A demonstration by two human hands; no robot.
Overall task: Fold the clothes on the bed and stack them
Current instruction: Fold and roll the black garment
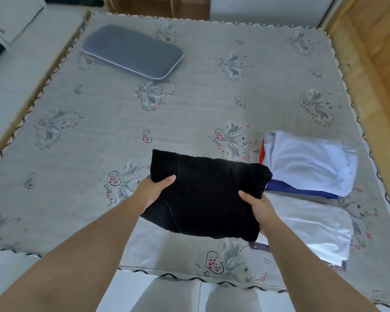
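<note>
2 hands carry 1 folded black garment (203, 197) just above the near part of the bed (99, 131). Left to right: grey pillow (133, 50) far left on the bed, well apart from everything; left hand (152, 190) grasping the garment's left edge, thumb on top, fingers hidden under it; right hand (260, 207) grasping the right edge the same way. Right of that, stack of folded clothes (306, 161), white on top, blue and red edges showing below; a white sheet-like piece (302, 226) lies flat nearer. Garment looks soft, light, floppy, so support from both side edges or underneath seems best. Cursive writing on the bedspread print, not readable.
</note>
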